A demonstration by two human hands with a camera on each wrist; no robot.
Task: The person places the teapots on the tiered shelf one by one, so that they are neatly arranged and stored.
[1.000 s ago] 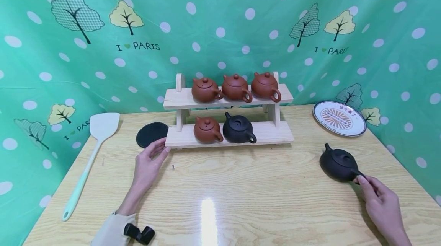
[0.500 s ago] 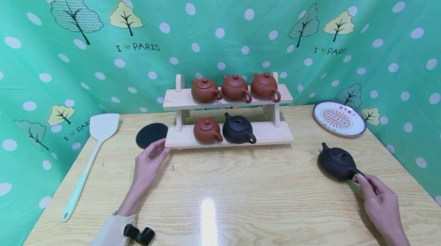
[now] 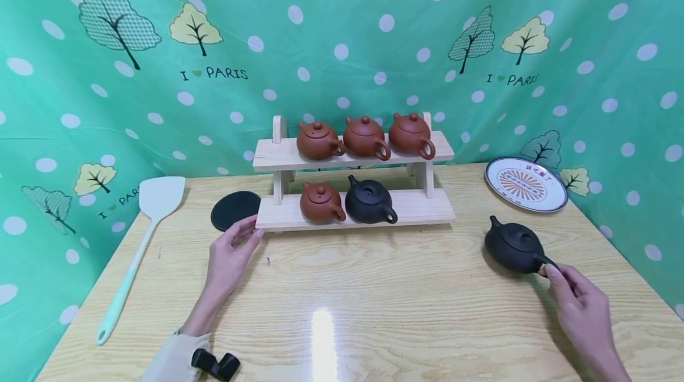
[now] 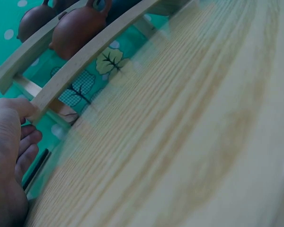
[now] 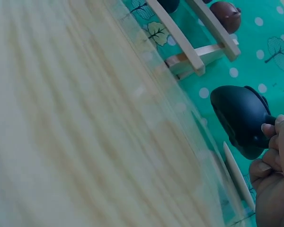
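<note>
My right hand [image 3: 585, 313] pinches the handle of a black teapot [image 3: 513, 249], holding it above the table at the right with its spout pointing up and left. In the right wrist view, the teapot's dark round underside [image 5: 239, 116] shows beside the curled fingers. At the left end of a two-tier wooden shelf [image 3: 422, 207], my left hand [image 3: 230, 257] grips the corner of the lower board, thumb at the front. On that board stand a brown teapot [image 3: 320, 204] and a second black teapot [image 3: 369, 201], side by side. Three brown teapots [image 3: 364, 137] line the upper board.
Behind the left fingers lies a black round mat [image 3: 234, 208]. A white spatula with a mint handle [image 3: 128, 275] lies along the table's left side. At the back right is a patterned plate [image 3: 526, 185]. A green printed cloth [image 3: 342, 31] hangs behind the table.
My right hand has carried the black teapot a little left and toward the back, closer to the shelf. The left hand stays on the shelf's corner.
</note>
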